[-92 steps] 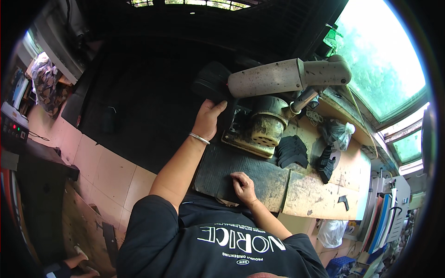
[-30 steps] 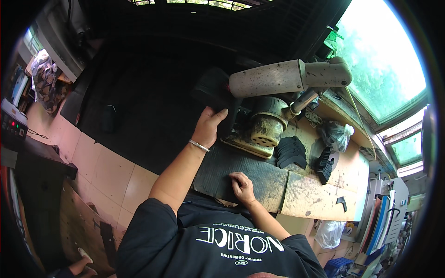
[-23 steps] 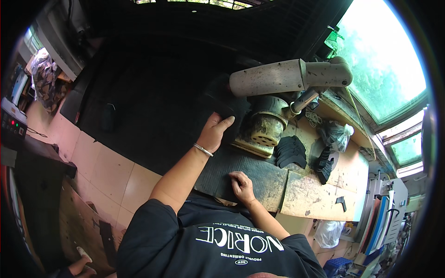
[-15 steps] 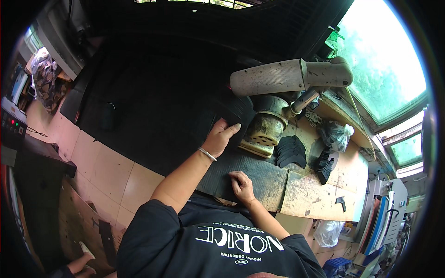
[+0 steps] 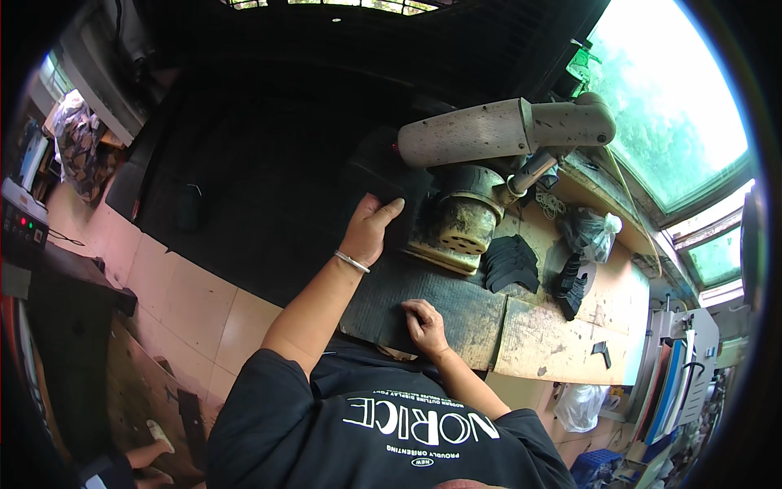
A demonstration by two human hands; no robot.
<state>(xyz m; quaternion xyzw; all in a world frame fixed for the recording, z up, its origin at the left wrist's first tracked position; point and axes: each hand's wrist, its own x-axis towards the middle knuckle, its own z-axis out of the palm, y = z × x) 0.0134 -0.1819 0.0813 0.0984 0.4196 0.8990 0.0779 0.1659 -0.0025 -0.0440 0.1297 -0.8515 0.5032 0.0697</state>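
Note:
My left hand (image 5: 368, 231) reaches out over the dark work surface, a light band around its wrist. It grips a thin black flat piece (image 5: 388, 186), thumb on top and fingers underneath. That piece merges with the dark cloth behind, so its outline is hard to make out. Just right of it stands a stained machine head (image 5: 466, 218) with a cream perforated base. My right hand (image 5: 425, 328) rests at the front edge of the bench, fingers curled in, with nothing visible in them.
A grey jointed arm (image 5: 468, 134) extends above the machine. Right of it lie a fanned stack of black pieces (image 5: 511, 264), another black stack (image 5: 573, 287), a tied plastic bag (image 5: 593, 235) and a small black piece (image 5: 601, 354). Lower left, another person's leg (image 5: 151, 452) shows.
My left hand has shifted left and slightly farther away with the black piece, away from the machine head. My right hand has stayed in place.

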